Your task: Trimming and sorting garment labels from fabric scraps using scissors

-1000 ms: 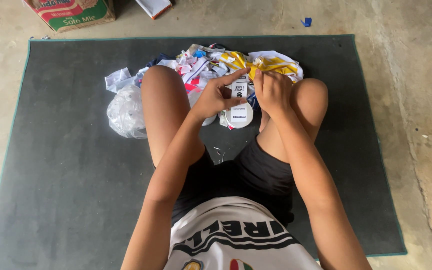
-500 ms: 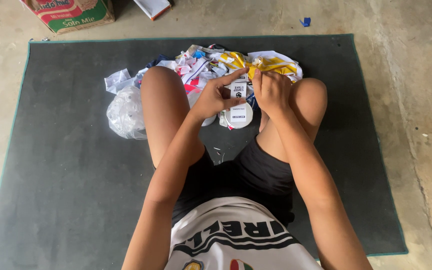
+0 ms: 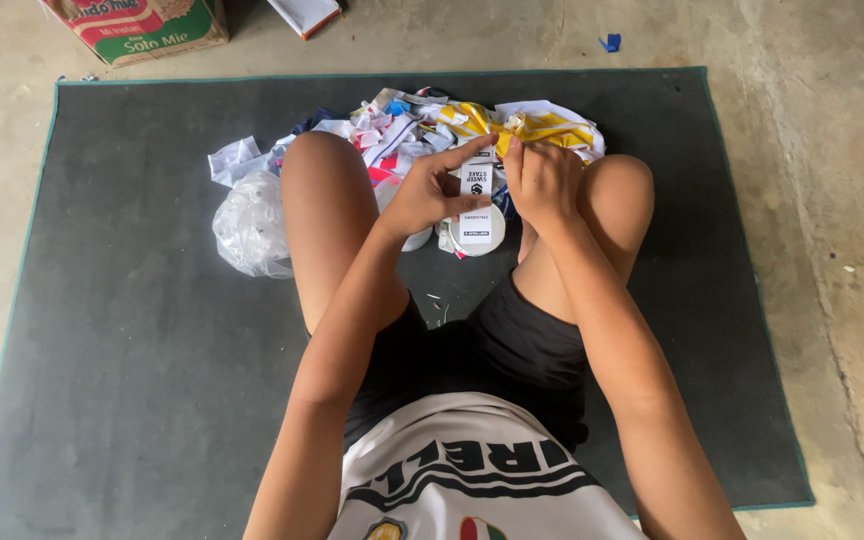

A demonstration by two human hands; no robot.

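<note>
Hands are meeting between our raised knees in the head view: our left hand (image 3: 430,195) and right hand (image 3: 542,180) are both pinching a small white paper label (image 3: 476,182), each grip narrow on an upper edge, just above a small white round tub (image 3: 476,232). We are judging the label light, thin and easy to tear, best taken by its corners. Behind it, a pile of crumpled wrappers (image 3: 432,130) is lying on the dark mat (image 3: 132,350), beside a clear plastic bag (image 3: 250,225).
</note>
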